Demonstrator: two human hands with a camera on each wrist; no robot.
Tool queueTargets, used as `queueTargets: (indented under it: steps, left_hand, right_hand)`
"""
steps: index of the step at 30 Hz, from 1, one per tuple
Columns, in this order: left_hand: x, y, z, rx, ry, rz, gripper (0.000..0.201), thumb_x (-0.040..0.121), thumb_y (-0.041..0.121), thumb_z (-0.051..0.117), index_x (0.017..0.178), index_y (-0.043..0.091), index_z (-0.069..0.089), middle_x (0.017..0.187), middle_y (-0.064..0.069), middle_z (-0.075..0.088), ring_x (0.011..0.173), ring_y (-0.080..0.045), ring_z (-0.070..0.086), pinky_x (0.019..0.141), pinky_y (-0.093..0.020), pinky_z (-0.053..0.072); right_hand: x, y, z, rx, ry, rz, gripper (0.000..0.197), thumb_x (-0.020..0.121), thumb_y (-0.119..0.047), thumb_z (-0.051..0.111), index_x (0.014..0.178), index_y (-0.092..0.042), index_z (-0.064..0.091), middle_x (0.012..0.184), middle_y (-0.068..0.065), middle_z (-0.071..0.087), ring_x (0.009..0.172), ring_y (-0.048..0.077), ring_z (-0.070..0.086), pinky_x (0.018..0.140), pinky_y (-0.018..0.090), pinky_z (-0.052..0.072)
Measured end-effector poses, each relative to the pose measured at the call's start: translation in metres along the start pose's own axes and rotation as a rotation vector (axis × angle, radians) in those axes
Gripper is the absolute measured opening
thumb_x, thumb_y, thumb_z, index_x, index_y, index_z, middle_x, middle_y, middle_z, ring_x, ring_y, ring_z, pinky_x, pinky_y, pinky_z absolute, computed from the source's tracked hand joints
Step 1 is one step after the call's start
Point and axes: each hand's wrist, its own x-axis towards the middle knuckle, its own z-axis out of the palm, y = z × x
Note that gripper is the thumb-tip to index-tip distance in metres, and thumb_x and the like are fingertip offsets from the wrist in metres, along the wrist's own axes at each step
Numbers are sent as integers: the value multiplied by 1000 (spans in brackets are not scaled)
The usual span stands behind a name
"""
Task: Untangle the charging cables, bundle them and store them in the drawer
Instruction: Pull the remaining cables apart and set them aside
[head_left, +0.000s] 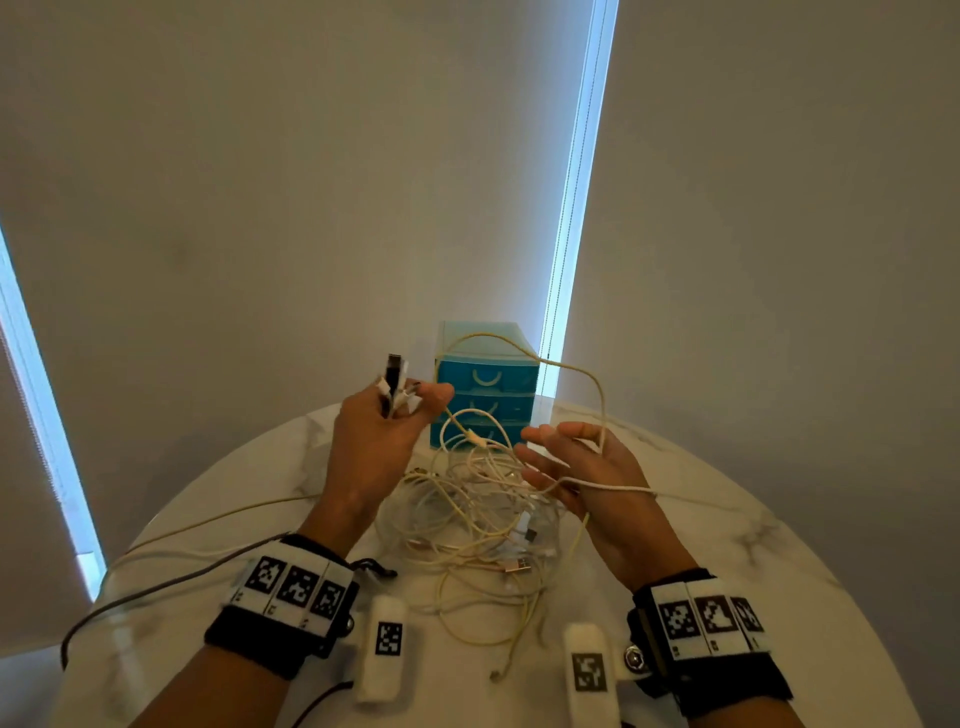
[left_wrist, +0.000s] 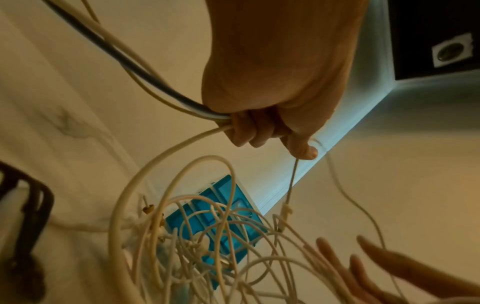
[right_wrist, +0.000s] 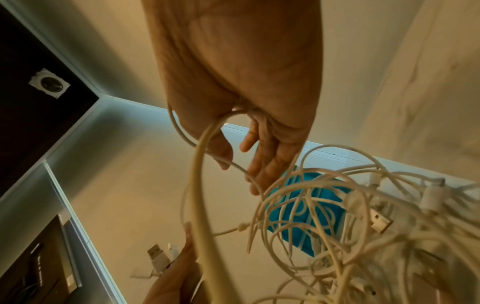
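Note:
A tangle of cream charging cables (head_left: 483, 519) lies mid-table in front of a small blue drawer unit (head_left: 485, 384), whose drawers look shut. My left hand (head_left: 410, 400) is raised left of the unit and grips several cable ends, with a black plug (head_left: 394, 369) sticking up; its curled fingers (left_wrist: 249, 131) clamp the cords. My right hand (head_left: 540, 452) hovers over the tangle with fingers straight. One cream cable (head_left: 597, 395) loops up past the unit and drapes across that palm (right_wrist: 259, 160). White USB plugs (right_wrist: 158, 257) show in the left hand.
The round marble table (head_left: 727, 519) ends close on all sides. A grey cable (head_left: 156, 587) trails off its left edge. Two white tag blocks (head_left: 388, 644) (head_left: 589, 670) sit near the front edge. Wall and window blinds stand right behind the unit.

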Motion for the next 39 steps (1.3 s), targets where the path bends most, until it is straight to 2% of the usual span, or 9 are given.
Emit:
queueTargets:
  steps: [3,8,13,15,19,23,28,34,39]
  left_hand:
    - [-7,4,6,52,-108,-4,22,89,49,82,87,27,83,70,16,75,69,-1,69,75,-32,53]
    - [-10,17,7,-47,-164,7,9,89,30,86,88,21,85,84,12,82,88,-2,78,81,-15,55]
    - [-15,22,12,-76,-286,38,5,92,23,83,96,21,85,95,4,84,97,-12,80,86,-23,61]
    - [-16,22,14,-45,-308,51,6,90,29,84,96,25,85,94,4,84,94,-12,79,86,-26,60]
    - [-19,20,21,122,-361,55,27,83,52,84,99,31,79,93,13,81,89,0,75,74,-11,55]
    - [-25,20,24,236,-501,107,48,70,72,83,86,26,77,83,10,77,80,-6,72,73,-23,55]
    - [-31,26,28,291,-601,227,20,74,57,91,88,52,77,89,26,76,87,3,71,72,-14,49]
    - [-32,23,30,232,-580,215,17,83,50,88,94,37,84,84,17,78,77,-2,70,69,-20,50]
    - [-31,27,33,215,-616,257,30,79,49,90,107,44,80,100,25,78,95,0,74,82,-17,57]
  right_hand:
    - [1,-6,-1,-52,14,-123,41,92,-11,83,128,-8,63,115,15,80,104,29,80,83,37,63]
    - [-1,-7,1,-154,-106,-129,41,88,-7,85,126,-9,72,111,9,82,91,23,78,64,23,57]
    - [-5,4,12,-381,-162,-155,42,85,-11,90,124,-19,75,114,-6,82,94,21,81,63,23,59]
    - [-6,7,14,-392,-165,-156,35,89,-11,87,121,-17,75,109,-3,83,91,20,81,62,24,58]
    - [-2,7,9,-284,-76,-176,24,94,-15,81,113,-2,76,95,15,83,81,26,82,60,23,60]
    - [1,6,-1,-180,18,-156,17,94,-8,80,110,-2,77,95,15,83,85,26,81,69,26,63]
    - [6,10,-5,-122,28,-143,20,95,-7,79,114,-2,75,101,15,82,89,25,81,72,25,61]
    - [10,18,-4,-181,47,-120,16,95,-10,79,110,-6,77,104,16,81,95,28,79,81,36,61]
    - [8,14,-3,-168,2,-81,21,97,-12,75,115,0,74,100,17,82,89,27,81,72,29,63]
